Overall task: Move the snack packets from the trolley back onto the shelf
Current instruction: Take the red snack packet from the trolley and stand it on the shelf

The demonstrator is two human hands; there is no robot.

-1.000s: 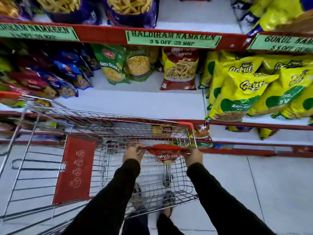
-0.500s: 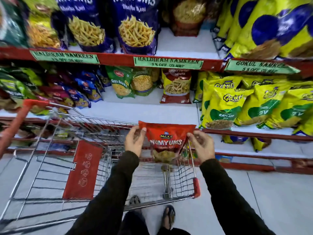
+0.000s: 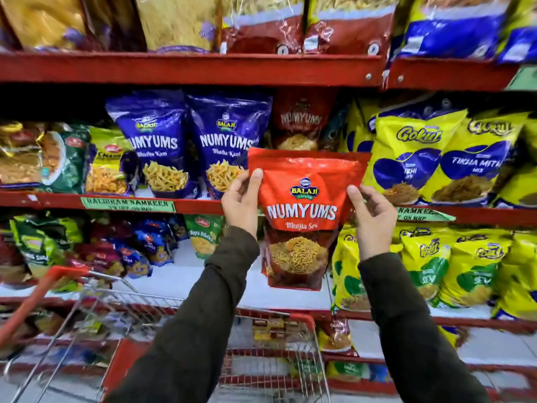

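Red packet (image 3: 302,205) raised, bottom blurred

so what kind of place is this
Most likely a grocery store's snack aisle: red metal shelves packed with packets, green discount label, wire trolley. Both hands hold a red Numyums packet.

You have two hands up: your left hand (image 3: 241,203) and right hand (image 3: 370,221), one on each side of a single red Numyums Bhujia Sev pouch (image 3: 302,216). One matching red Numyums pouch (image 3: 300,120) stands on the middle shelf behind it. Two purple Numyums Bhatha Kani pouches (image 3: 157,144) stand side by side to its left. One wire trolley with red trim (image 3: 270,365) sits below. Four red shelf edges (image 3: 186,66) are visible. The yellow Gokul packets (image 3: 418,152) overlap too much to count.
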